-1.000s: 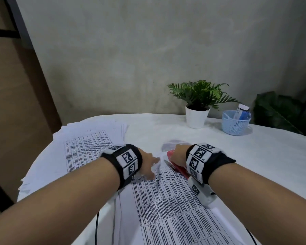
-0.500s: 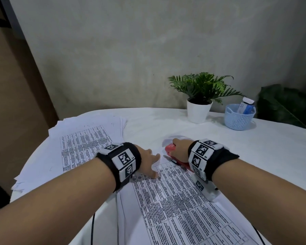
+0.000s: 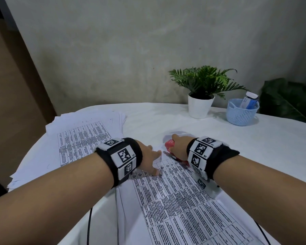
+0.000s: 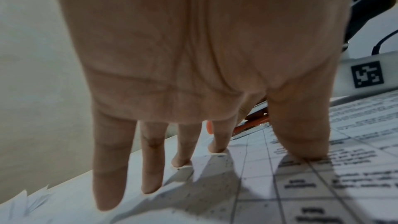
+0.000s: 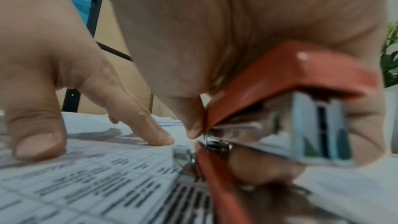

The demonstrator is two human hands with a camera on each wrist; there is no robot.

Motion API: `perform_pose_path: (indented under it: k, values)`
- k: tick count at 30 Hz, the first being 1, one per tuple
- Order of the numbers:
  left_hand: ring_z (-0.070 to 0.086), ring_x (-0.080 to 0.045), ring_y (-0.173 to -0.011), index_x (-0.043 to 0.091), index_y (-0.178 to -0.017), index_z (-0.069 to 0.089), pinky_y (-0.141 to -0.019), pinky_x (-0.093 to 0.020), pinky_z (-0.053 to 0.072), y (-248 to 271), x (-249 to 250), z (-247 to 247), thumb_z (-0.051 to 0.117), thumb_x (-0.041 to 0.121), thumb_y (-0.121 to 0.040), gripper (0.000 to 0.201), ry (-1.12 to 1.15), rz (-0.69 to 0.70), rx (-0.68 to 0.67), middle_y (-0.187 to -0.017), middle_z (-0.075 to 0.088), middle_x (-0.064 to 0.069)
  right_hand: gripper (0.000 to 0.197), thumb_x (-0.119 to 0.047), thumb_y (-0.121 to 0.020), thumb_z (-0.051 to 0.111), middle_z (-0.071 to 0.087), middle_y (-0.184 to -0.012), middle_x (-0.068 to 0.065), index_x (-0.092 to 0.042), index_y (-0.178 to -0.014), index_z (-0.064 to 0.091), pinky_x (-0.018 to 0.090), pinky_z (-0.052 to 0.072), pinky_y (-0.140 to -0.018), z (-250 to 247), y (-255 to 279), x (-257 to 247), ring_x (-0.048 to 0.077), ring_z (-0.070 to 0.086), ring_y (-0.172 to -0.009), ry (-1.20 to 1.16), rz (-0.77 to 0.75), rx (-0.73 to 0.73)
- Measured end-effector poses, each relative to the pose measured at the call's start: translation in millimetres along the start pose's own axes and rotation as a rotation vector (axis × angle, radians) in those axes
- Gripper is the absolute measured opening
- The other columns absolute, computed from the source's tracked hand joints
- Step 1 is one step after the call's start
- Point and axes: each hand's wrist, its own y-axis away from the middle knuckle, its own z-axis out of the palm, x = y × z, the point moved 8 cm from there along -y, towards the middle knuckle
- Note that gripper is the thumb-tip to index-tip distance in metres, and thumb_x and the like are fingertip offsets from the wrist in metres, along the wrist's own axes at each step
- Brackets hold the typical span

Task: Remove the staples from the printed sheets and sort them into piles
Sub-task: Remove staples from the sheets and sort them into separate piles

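A stapled set of printed sheets (image 3: 180, 206) lies in front of me on the white table. My left hand (image 3: 151, 160) presses its top edge flat with straight fingers (image 4: 150, 168) and thumb. My right hand (image 3: 177, 147) grips a red stapler (image 3: 170, 145) at the set's top right corner. In the right wrist view the red stapler (image 5: 286, 81) has its metal tip (image 5: 210, 140) down at the paper's corner, just right of the left hand's fingertips (image 5: 160, 140). The staple itself is too blurred to make out.
A loose pile of printed sheets (image 3: 81, 138) lies at the left of the table. A potted plant (image 3: 200, 105) and a blue basket (image 3: 242, 113) holding a small bottle stand at the back right. A black cable (image 3: 89, 225) hangs at the table's near edge.
Both hands keep their places on the sheets, left pressing, right gripping the stapler. The head view has tilted up slightly, so everything sits a little lower in frame.
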Motion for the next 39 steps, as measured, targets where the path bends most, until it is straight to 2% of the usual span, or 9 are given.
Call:
perform_pose_path:
  k: [4, 8, 14, 17, 24, 29, 34, 37, 39]
  values:
    - [0.043, -0.031, -0.131, 0.023, -0.152, 0.007, -0.1, -0.043, 0.038, -0.6, 2.8, 2.8, 0.037, 0.058, -0.094, 0.074, 0.024, 0.025, 0.02, -0.16, 0.004, -0.006, 0.033, -0.037, -0.093, 0.04, 0.057, -0.12, 0.008, -0.018, -0.117, 0.053, 0.041, 0.049, -0.09, 16.9, -29.2, -4.2, 0.026, 0.058, -0.102, 0.139, 0.015, -0.034]
    - [0.036, -0.027, -0.136, 0.013, -0.151, 0.017, -0.107, -0.04, 0.031, -1.7, 12.1, 6.2, 0.038, 0.044, -0.098, 0.064, 0.069, 0.072, 0.094, -0.159, 0.006, -0.007, 0.039, -0.036, -0.096, 0.038, 0.051, -0.126, 0.005, -0.013, -0.127, 0.046, 0.036, 0.046, -0.093, 2.7, -14.1, -3.0, 0.024, 0.053, -0.11, 0.033, 0.006, 0.003]
    - [0.031, -0.03, -0.14, 0.012, -0.151, 0.009, -0.11, -0.047, 0.031, 3.5, 9.7, 6.9, 0.033, 0.048, -0.099, 0.068, 0.026, 0.105, 0.043, -0.16, -0.001, -0.006, 0.041, -0.037, -0.097, 0.037, 0.052, -0.126, 0.004, -0.012, -0.13, 0.039, 0.035, 0.042, -0.094, 2.9, -16.6, -0.6, 0.024, 0.052, -0.113, -0.001, 0.005, -0.036]
    - [0.027, -0.029, -0.142, 0.013, -0.151, 0.009, -0.111, -0.047, 0.031, 4.6, 8.5, 7.3, 0.034, 0.046, -0.099, 0.067, 0.028, 0.121, 0.035, -0.16, -0.001, -0.005, 0.043, -0.039, -0.095, 0.04, 0.054, -0.12, 0.0, -0.015, -0.13, 0.04, 0.031, 0.044, -0.088, 6.1, -21.7, -0.3, 0.021, 0.054, -0.102, 0.001, 0.016, -0.014]
    - [0.013, -0.028, -0.146, 0.015, -0.152, -0.007, -0.113, -0.05, 0.026, 4.6, 7.2, 8.6, 0.032, 0.048, -0.099, 0.074, 0.002, 0.11, -0.01, -0.16, -0.011, -0.003, 0.045, -0.033, -0.093, 0.046, 0.062, -0.112, 0.011, -0.015, -0.132, 0.032, 0.037, 0.047, -0.084, 7.6, -28.7, 0.1, 0.03, 0.06, -0.1, -0.001, 0.009, -0.013]
    - [0.02, -0.031, -0.144, 0.011, -0.152, 0.002, -0.112, -0.05, 0.027, 6.8, 10.8, 7.6, 0.034, 0.045, -0.1, 0.07, 0.023, 0.103, 0.006, -0.16, -0.006, -0.006, 0.04, -0.035, -0.098, 0.034, 0.04, -0.13, 0.013, -0.014, -0.131, 0.044, 0.04, 0.045, -0.09, 11.4, -26.1, -9.3, 0.032, 0.052, -0.111, 0.08, -0.004, -0.033]
    - [0.016, -0.031, -0.145, 0.012, -0.151, -0.009, -0.113, -0.051, 0.026, 3.9, 8.4, 9.7, 0.032, 0.046, -0.099, 0.075, 0.007, 0.085, -0.001, -0.16, -0.006, -0.006, 0.047, -0.035, -0.096, 0.043, 0.058, -0.119, 0.013, -0.008, -0.133, 0.031, 0.033, 0.043, -0.073, 8.8, -29.1, -8.8, 0.03, 0.06, -0.105, 0.013, 0.04, -0.008]
    - [0.015, -0.031, -0.146, 0.011, -0.151, -0.012, -0.113, -0.051, 0.026, 4.2, 8.7, 9.0, 0.032, 0.046, -0.099, 0.076, 0.01, 0.085, -0.004, -0.16, -0.009, -0.006, 0.042, -0.034, -0.097, 0.04, 0.049, -0.116, 0.013, -0.012, -0.133, 0.037, 0.035, 0.044, -0.079, 7.7, -28.0, -10.2, 0.03, 0.057, -0.108, 0.029, 0.01, -0.015]
    - [0.017, -0.031, -0.145, 0.01, -0.151, -0.009, -0.113, -0.05, 0.026, 6.3, 10.4, 7.3, 0.033, 0.044, -0.099, 0.075, 0.019, 0.089, 0.006, -0.16, -0.006, -0.006, 0.04, -0.032, -0.099, 0.035, 0.039, -0.128, 0.014, -0.011, -0.132, 0.042, 0.035, 0.044, -0.083, 7.8, -25.8, -12.5, 0.031, 0.054, -0.111, 0.086, -0.004, -0.056]
